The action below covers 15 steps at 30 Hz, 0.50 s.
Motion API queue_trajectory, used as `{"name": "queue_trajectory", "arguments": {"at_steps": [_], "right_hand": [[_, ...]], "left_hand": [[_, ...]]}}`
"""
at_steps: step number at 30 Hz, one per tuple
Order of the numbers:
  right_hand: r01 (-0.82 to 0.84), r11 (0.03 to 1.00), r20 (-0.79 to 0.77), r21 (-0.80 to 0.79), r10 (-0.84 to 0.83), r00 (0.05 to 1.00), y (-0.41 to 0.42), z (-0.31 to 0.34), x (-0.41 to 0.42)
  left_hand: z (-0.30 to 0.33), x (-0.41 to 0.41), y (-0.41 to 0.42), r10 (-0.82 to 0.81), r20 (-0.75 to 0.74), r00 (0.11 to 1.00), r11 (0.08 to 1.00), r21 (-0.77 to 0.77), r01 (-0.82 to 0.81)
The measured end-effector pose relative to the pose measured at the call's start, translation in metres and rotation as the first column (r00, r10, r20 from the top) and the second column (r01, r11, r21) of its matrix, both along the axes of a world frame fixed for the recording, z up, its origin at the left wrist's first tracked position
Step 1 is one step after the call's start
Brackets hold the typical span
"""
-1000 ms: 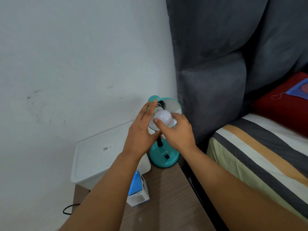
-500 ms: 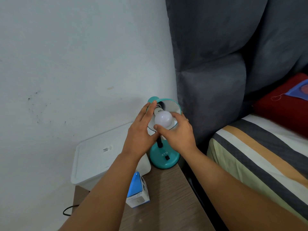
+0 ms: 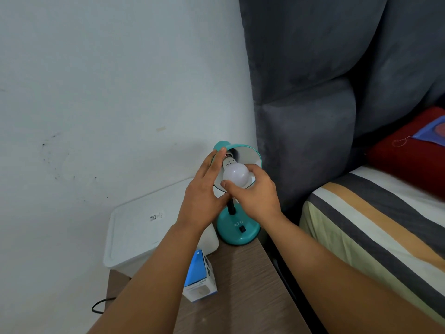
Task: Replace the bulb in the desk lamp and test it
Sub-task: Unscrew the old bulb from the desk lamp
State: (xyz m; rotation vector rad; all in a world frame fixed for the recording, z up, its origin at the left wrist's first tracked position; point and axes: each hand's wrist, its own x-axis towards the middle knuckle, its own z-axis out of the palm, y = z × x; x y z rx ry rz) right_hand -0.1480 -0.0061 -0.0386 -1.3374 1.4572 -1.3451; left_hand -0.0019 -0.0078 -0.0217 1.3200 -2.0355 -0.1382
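You are partway through the swap. Your right hand point(image 3: 255, 191) pinches the white bulb point(image 3: 237, 174), thumb under its dome and fingers wrapped over the right side, with the metal thread showing at the mouth of the socket, so it is not seated. Your left hand point(image 3: 204, 189) has its grip spread flat against the left rim of the teal lamp shade point(image 3: 248, 154), steadying it. Whether this bulb is going in or coming out cannot be told (the blue bulb box point(image 3: 199, 278) stands near you on the worktop point(image 3: 240, 297)). The switch point(image 3: 242, 229) on the lamp base is untouched, so testing remains. The bulb looks frosted, unlit and intact.
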Motion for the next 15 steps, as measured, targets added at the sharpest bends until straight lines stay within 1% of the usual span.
{"name": "queue_trajectory", "arguments": {"at_steps": [4,9,11,15], "right_hand": [[0.002,1.0,0.009,0.012,-0.002,1.0,0.0022,-0.0002,-0.0005],[0.024,0.998,-0.055,0.054,-0.021,0.998,0.0037,0.0028,-0.0034],[0.023,0.999,-0.037,0.046,-0.021,0.999,0.0022,0.0032,-0.0044],[0.005,0.999,0.051,0.037,-0.007,0.999,0.0027,0.0024,-0.0024]], "left_hand": [[0.0016,0.0002,0.0003,0.003,0.001,1.0,1.0,0.008,-0.003],[0.0036,-0.0021,0.0009,-0.002,-0.011,1.0,1.0,0.016,0.002],[0.0034,-0.0018,0.0007,0.0,-0.015,1.0,1.0,0.017,0.0],[0.0036,-0.0013,0.003,0.002,-0.018,1.0,1.0,0.026,-0.001]]}}
